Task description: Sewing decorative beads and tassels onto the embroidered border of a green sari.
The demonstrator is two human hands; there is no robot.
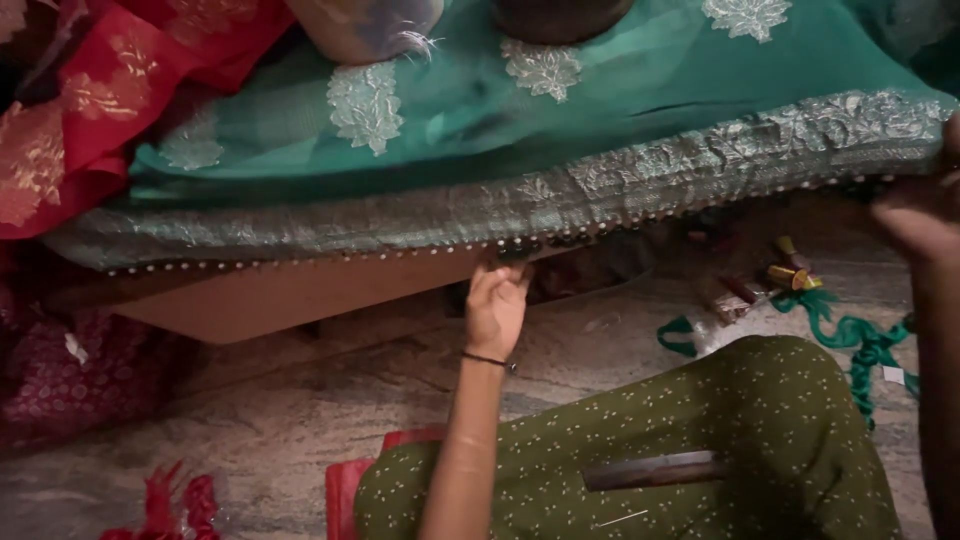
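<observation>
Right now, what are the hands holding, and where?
Both hold the green cloth by its beaded silver border: left hand pinching the middle edge, right hand at the far right end.

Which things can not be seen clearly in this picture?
- Left hand: fingertips hidden under the green cloth's beaded border, head view.
- Right hand: blurred and cut off by the right edge.
- Small items on the floor: too dark and small to identify.
</observation>
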